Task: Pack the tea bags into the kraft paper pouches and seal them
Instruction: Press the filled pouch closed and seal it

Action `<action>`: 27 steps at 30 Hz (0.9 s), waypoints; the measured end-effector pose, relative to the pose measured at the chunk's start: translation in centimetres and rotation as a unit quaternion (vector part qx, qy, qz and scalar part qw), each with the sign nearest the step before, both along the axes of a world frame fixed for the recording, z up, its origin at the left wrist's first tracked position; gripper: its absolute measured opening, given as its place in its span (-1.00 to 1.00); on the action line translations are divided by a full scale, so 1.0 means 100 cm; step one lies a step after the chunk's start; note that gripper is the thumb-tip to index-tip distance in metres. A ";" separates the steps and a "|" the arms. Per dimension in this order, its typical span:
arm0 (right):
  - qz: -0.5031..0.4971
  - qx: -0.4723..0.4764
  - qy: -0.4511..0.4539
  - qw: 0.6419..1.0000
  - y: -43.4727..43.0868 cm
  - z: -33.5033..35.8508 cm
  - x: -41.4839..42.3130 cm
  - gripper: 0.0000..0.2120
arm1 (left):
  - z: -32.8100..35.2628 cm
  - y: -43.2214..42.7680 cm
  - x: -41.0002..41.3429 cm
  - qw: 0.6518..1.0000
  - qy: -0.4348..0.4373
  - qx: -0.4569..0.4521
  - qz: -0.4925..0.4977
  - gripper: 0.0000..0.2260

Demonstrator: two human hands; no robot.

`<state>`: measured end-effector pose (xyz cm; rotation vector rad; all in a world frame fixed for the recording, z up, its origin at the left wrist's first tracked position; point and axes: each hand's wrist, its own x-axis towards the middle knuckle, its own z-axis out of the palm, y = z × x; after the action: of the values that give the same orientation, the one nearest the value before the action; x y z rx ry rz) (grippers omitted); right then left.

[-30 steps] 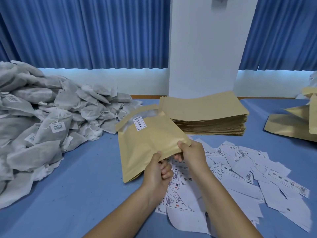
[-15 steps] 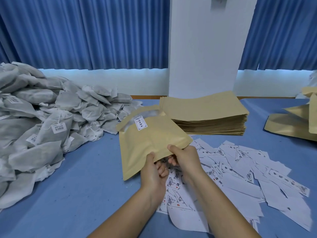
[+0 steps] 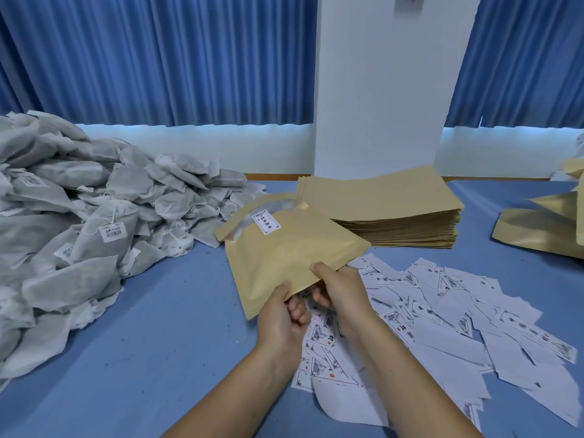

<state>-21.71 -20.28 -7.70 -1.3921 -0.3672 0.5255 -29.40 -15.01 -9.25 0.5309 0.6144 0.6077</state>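
Both hands hold one brown paper pouch (image 3: 290,248) over the middle of the blue table (image 3: 158,343). The left hand (image 3: 281,320) pinches the pouch's near edge, thumb on top and fingers curled underneath. The right hand (image 3: 339,286) pinches the same edge just to the right, also with the thumb on top, and the two hands nearly touch. The pouch slants away from the person toward the far left. Its far end has a clear window strip, and a small white label (image 3: 266,221) with dark print is stuck just below the strip. The pouch looks slightly puffed, but I cannot tell what is inside it.

A large heap of grey-white tea bags (image 3: 79,222) fills the left side of the table, and some carry white tags on strings. A tall stack of flat pouches (image 3: 385,210) lies just beyond the held pouch, to the far right of it. Loose white paper slips (image 3: 442,311) with dark print are scattered over the near right part of the table, some under the hands. A few more brown pouches (image 3: 543,229) lie at the far right edge. Blue curtains (image 3: 158,58) and a white pillar (image 3: 379,90) stand behind the table.
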 end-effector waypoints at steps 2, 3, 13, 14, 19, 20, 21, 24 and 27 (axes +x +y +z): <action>0.018 -0.004 -0.013 1.000 0.003 -0.002 -0.004 -0.86 | 0.000 0.000 0.000 1.000 0.011 0.014 -0.009 -0.76; 0.019 -0.008 -0.016 1.000 0.004 -0.003 -0.005 -0.84 | 0.000 0.000 0.001 0.999 0.021 0.025 -0.015 -0.76; -0.020 0.025 0.019 0.999 -0.010 0.009 0.017 -0.83 | 0.002 0.012 -0.025 0.998 -0.006 0.062 0.010 -0.69; -0.020 0.019 0.010 1.000 -0.011 0.009 0.019 -0.82 | 0.002 0.014 -0.028 0.997 0.007 0.083 0.005 -0.68; -0.012 0.023 0.001 1.000 -0.011 0.008 0.020 -0.83 | 0.004 0.013 -0.025 0.989 0.086 0.088 -0.086 -0.65; -0.010 0.026 0.001 1.000 -0.012 0.008 0.020 -0.83 | 0.003 0.013 -0.024 0.991 0.071 0.048 -0.107 -0.65; -0.006 0.031 0.003 1.000 -0.012 0.008 0.020 -0.83 | 0.003 0.013 -0.024 0.991 0.047 0.009 -0.127 -0.66; 0.003 0.037 -0.003 0.999 -0.011 0.007 0.016 -0.79 | 0.004 0.012 -0.021 0.986 -0.018 -0.026 -0.163 -0.81; 0.014 0.009 -0.004 1.000 -0.009 0.006 0.012 -0.80 | 0.003 0.013 -0.018 0.986 -0.037 0.000 -0.162 -0.91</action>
<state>-20.50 -21.13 -7.10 -1.3730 -0.3975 0.5376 -31.20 -13.72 -9.00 0.5914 0.4454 0.3181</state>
